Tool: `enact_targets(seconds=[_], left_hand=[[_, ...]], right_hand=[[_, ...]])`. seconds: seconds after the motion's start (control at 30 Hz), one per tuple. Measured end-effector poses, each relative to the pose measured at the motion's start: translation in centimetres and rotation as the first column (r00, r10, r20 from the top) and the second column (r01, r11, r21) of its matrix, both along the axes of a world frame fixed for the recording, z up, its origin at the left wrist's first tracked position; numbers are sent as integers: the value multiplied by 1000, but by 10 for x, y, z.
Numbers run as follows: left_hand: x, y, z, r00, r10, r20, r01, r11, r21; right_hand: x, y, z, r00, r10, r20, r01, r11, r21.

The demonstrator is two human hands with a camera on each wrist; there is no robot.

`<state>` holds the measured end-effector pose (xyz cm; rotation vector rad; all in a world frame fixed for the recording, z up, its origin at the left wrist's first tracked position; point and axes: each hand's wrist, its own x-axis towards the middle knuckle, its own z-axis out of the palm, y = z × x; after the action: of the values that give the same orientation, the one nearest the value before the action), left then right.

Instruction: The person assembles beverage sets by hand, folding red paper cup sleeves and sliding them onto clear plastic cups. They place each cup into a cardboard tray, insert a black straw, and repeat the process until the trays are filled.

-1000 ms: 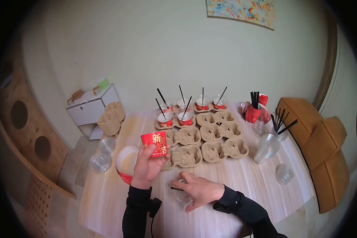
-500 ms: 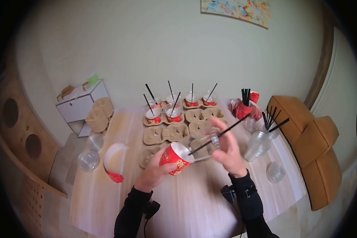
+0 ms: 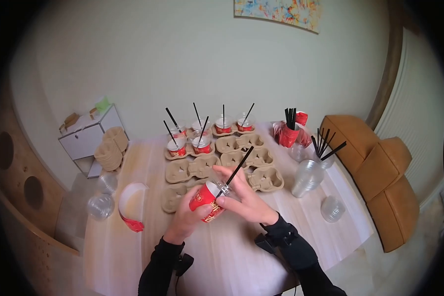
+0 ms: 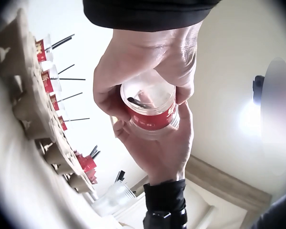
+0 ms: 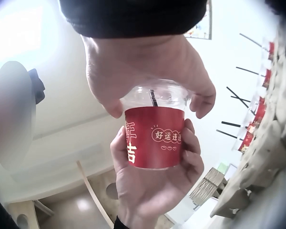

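The left hand [image 3: 183, 217] grips the red cup [image 3: 205, 201] above the table [image 3: 232, 256], near the carriers [image 3: 177, 170], while the right hand [image 3: 249, 203], fingers curved, grips the clear lid [image 5: 155, 90] at its rim.

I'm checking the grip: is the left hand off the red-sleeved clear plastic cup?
No, the left hand curls its fingers round the red-sleeved cup.

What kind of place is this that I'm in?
Possibly a lounge or office corner set up for packing drinks: moulded cup carriers hold red cups with black straws, and a brown sofa sits beside the wood-grain table.
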<state>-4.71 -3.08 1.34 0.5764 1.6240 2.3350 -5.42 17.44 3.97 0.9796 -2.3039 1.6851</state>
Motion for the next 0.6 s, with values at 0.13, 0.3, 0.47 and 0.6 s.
enact_targets(seconds=[0.13, 0.3, 0.47, 0.6], left_hand=[[-1, -7, 5, 984, 64, -168, -91, 983, -159], [-4, -20, 18, 984, -81, -157, 26, 946, -324], [-17, -24, -8, 958, 228, -173, -256, 953, -161], [-18, -20, -11, 938, 258, -230, -315, 912, -263]], right_hand=[[-3, -10, -14, 999, -16, -30, 15, 999, -29], [-11, -13, -18, 999, -25, 24, 28, 992, -127], [-91, 12, -23, 945, -308, -110, 295, 948, -123], [-167, 39, -11, 794, -514, -323, 571, 814, 106]])
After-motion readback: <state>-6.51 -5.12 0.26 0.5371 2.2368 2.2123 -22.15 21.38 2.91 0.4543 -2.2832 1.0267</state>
